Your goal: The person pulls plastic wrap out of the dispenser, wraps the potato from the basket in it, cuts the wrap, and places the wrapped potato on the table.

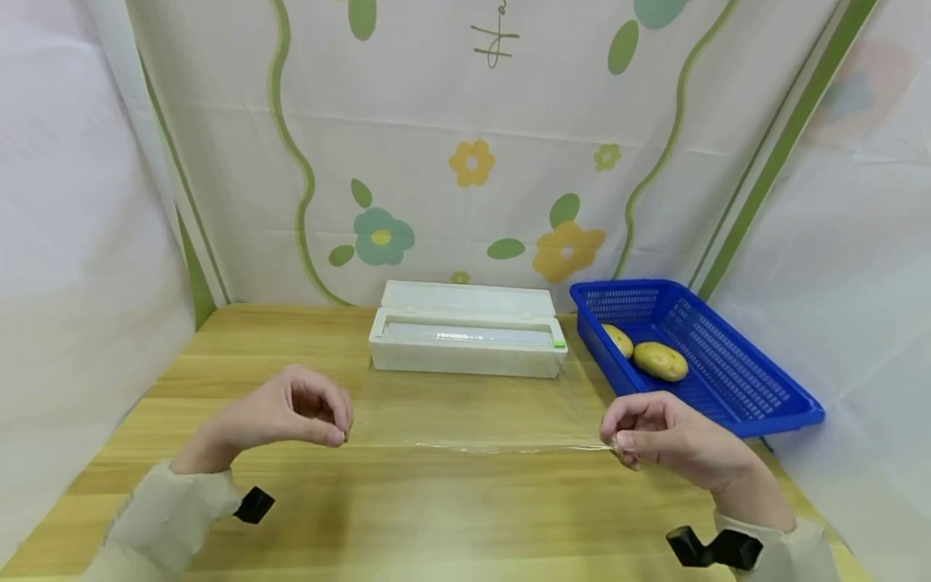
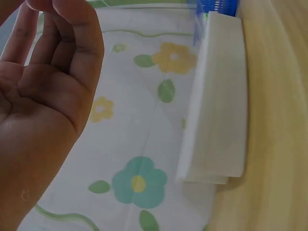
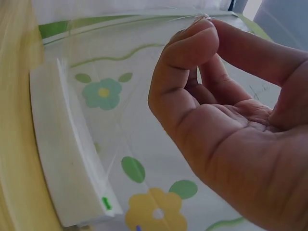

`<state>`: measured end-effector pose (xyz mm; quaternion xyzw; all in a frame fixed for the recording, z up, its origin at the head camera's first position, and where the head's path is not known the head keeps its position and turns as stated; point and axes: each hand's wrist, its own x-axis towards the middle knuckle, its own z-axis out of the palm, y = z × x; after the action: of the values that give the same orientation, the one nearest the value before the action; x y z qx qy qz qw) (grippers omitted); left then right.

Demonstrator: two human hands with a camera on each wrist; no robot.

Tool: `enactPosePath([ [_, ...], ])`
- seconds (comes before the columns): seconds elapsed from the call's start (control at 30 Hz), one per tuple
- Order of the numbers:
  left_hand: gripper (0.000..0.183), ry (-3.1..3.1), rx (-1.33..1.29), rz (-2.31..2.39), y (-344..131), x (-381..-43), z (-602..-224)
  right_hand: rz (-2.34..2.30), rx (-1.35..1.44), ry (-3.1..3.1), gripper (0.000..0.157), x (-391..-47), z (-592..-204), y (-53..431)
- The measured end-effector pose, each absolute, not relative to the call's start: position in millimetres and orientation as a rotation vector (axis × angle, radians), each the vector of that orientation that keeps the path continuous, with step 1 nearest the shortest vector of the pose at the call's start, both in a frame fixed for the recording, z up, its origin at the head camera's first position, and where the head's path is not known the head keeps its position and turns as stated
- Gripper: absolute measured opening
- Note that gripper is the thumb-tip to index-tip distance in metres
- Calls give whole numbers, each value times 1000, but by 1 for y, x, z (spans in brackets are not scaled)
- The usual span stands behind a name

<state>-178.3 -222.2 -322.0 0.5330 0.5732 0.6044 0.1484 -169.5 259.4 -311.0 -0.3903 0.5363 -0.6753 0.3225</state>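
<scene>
A sheet of clear plastic wrap [image 1: 473,412] stretches from the white wrap dispenser box [image 1: 465,360] toward the person, its front edge glinting. My left hand [image 1: 305,408] pinches the sheet's left corner between thumb and fingers. At the opposite corner, my right hand [image 1: 669,436] pinches the wrap too; a gathered bit shows at the fingertips [image 3: 202,21] in the right wrist view. The dispenser's lid [image 1: 469,297] stands raised at the back, and a roll [image 1: 465,333] lies inside. In the left wrist view the left fingertips are cut off by the frame.
A blue plastic basket [image 1: 742,364] stands at the right, beside the dispenser, with two potatoes [image 1: 660,361] in it. The wooden table [image 1: 276,501] is bordered by a flower-printed cloth [image 1: 436,97] behind and white cloth at both sides. A green tab [image 1: 558,343] sits at the dispenser's right end.
</scene>
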Motion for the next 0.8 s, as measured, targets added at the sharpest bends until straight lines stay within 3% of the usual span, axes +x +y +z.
enactPosePath([
  [0.33, 35, 1616, 1452, 1868, -220, -171, -362, -1940, -895, 1313, 30, -162, -344, 268],
  [0.8, 17, 1759, 1174, 1745, -231, -179, -399, -1723, -664, 1527, 21, -182, -372, 266],
])
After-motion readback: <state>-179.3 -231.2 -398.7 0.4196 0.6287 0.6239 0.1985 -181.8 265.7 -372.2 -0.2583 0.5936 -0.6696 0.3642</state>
